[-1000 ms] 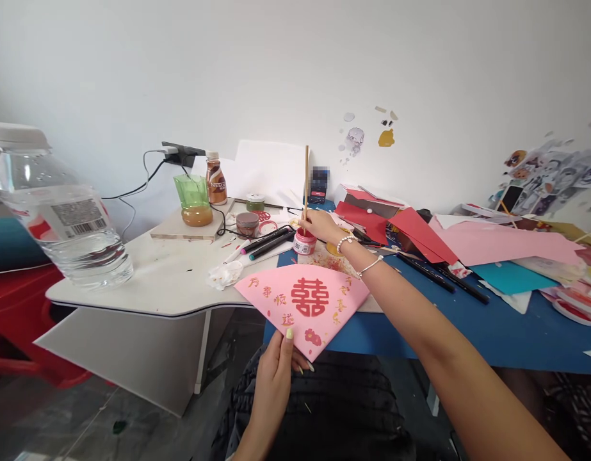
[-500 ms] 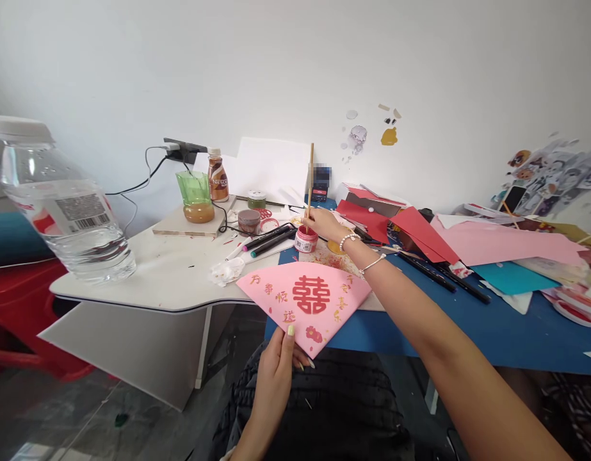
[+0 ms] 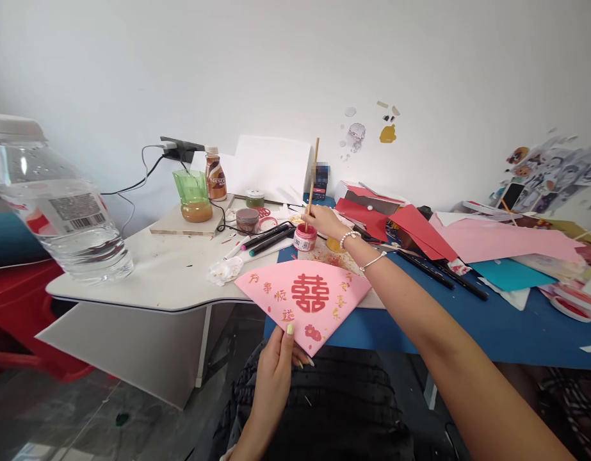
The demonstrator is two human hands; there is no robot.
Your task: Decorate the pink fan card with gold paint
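While the left hand (image 3: pixel 275 365) grasps the lower point of a pink paper fan (image 3: pixel 299 301), thumb on the front face and fingers behind, the right hand (image 3: pixel 321 222) pinches the wooden handle of a paintbrush (image 3: pixel 313 173) upright between thumb and fingers; both grips are closed on what they hold. The brush's lower end enters the open mouth of a small paint jar (image 3: pixel 305 238), which has a red-stained body and a white label and stands on the surface just below the right hand. Whether that hand touches the jar cannot be told. The fan is held tilted in front of the person, over the near edge of the white surface (image 3: pixel 132 282) and the blue surface (image 3: pixel 468 326), above dark patterned clothing (image 3: pixel 319 403). It carries a red double-happiness character (image 3: pixel 310 292) at its centre, with small gold and red characters along both sides. Left of the jar lie black markers (image 3: pixel 269 238) and crumpled tissue (image 3: pixel 224 271); further left stand a green cup (image 3: pixel 192 198), a Nescafé bottle (image 3: pixel 215 180) and a large clear water bottle (image 3: pixel 59 211). Right of the right arm, red card (image 3: pixel 413 234), pink sheets (image 3: pixel 506 240) and a teal sheet (image 3: pixel 511 275) overlap on the blue surface.
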